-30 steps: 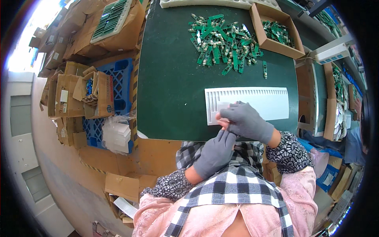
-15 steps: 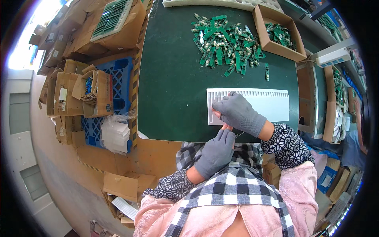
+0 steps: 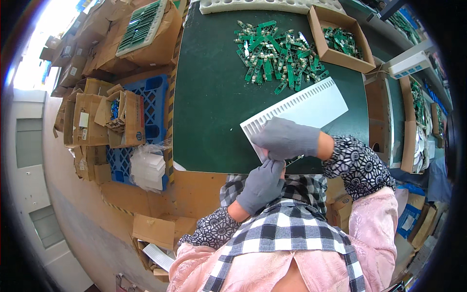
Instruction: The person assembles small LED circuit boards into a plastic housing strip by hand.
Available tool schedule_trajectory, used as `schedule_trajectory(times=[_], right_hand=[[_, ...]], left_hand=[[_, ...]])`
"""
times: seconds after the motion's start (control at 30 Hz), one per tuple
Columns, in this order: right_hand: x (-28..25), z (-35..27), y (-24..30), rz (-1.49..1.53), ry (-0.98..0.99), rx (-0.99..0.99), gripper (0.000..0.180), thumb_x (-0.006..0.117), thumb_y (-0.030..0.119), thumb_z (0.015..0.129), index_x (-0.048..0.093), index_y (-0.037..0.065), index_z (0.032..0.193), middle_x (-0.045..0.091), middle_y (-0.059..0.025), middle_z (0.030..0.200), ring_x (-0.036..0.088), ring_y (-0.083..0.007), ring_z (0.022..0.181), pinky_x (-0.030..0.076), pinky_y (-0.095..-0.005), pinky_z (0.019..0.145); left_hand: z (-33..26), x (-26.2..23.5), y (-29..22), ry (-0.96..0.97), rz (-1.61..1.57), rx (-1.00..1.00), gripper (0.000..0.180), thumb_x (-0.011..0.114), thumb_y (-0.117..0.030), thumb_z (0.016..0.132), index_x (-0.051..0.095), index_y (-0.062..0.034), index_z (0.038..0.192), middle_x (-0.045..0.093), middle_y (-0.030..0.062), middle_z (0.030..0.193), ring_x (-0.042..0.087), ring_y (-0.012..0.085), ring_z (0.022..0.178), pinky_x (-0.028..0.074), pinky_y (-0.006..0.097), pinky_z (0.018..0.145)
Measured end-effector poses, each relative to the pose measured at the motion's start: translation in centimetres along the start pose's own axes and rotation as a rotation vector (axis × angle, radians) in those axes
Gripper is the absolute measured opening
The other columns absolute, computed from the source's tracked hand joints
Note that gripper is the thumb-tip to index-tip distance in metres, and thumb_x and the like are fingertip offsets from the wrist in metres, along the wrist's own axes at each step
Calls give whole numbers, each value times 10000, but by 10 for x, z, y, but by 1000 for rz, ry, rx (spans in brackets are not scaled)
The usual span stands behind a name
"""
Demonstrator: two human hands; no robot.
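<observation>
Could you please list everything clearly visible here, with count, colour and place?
Slotted tray: one, white, angled on table
Circuit boards: many, green, heaped on table
Open carton: one, brown, table's far right
Foam strip: one, white, table's far edge
Worktable: one, dark green, centre
Pallet: one, blue, left floor
Cardboard boxes: several, brown, left
Plastic bag: one, clear, on pallet
Sleeves: two, black-white, forearms
Left hand: one, grey glove, table's near edge
Right hand: one, grey glove, tray's left end

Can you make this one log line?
right hand: over white tray; left hand: beside right hand; grips: hidden; green boards: piled beyond tray
</observation>
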State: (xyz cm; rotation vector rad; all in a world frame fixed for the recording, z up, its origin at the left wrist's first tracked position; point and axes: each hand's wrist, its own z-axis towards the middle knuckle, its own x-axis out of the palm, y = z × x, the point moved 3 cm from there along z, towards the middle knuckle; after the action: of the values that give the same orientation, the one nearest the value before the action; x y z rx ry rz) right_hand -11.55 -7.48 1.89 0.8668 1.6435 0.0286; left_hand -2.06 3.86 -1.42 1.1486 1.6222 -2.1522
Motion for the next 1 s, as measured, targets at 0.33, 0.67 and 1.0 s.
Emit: schedule_trajectory(times=[0.33, 0.67, 1.0], right_hand=[[35, -105, -10, 1340, -665, 542, 175, 673, 189, 898, 664, 15, 912, 507, 78, 685, 439, -15, 630, 363, -204, 573], [56, -89, 11, 1001, -787, 646, 140, 689, 164, 885, 678, 30, 923, 459, 39, 585, 396, -37, 555, 346, -235, 515], [55, -88, 10, 909, -767, 676, 124, 701, 164, 868, 670, 45, 885, 469, 12, 568, 422, -64, 529, 372, -256, 510]], left_hand=[[20, -26, 33, 80, -1050, -429, 66, 538, -26, 949, 555, 29, 981, 661, 157, 1071, 694, 233, 926, 584, 292, 801], [29, -32, 35, 184, -1014, -595, 108, 542, -24, 939, 578, 69, 980, 655, 168, 1044, 702, 246, 986, 592, 298, 805], [28, -32, 32, 187, -982, -578, 103, 543, -22, 944, 575, 70, 976, 642, 162, 1047, 697, 237, 989, 587, 299, 828]])
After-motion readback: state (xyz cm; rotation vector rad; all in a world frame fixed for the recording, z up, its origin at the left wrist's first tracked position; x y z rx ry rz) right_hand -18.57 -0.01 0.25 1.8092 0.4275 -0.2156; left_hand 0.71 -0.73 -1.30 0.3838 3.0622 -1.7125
